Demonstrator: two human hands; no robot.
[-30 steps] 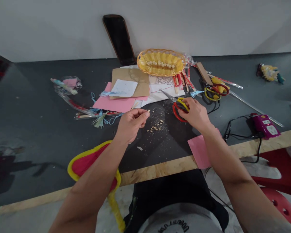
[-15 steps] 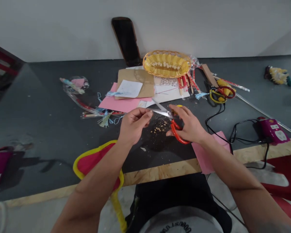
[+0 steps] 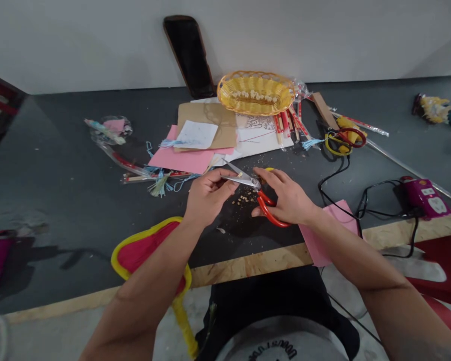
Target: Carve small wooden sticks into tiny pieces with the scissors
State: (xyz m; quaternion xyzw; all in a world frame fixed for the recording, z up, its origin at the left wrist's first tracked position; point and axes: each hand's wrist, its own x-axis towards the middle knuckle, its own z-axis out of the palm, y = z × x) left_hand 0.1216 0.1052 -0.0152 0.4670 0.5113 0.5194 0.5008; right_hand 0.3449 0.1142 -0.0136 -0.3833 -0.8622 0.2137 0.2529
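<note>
Red-handled scissors (image 3: 271,213) are gripped in my right hand (image 3: 287,196), their blades parted and pointing left. My left hand (image 3: 207,196) is closed in a pinch on a thin pale stick (image 3: 240,175), whose end shows between the blades. Most of the stick is hidden by my fingers. Small tan cut bits (image 3: 245,199) lie scattered on the dark table (image 3: 86,205) beneath the blades.
Behind my hands are pink paper (image 3: 184,159), brown card (image 3: 225,120), a yellow basket (image 3: 256,105) holding small pale pieces, and a phone (image 3: 190,55) against the wall. Other scissors (image 3: 338,145) and a purple box (image 3: 426,198) with cables lie right; a red-yellow piece (image 3: 143,250) sits left.
The scissors and my right hand have shifted slightly left towards my left hand. The blades now reach over the left fingertips, and a pale stick end shows between them.
</note>
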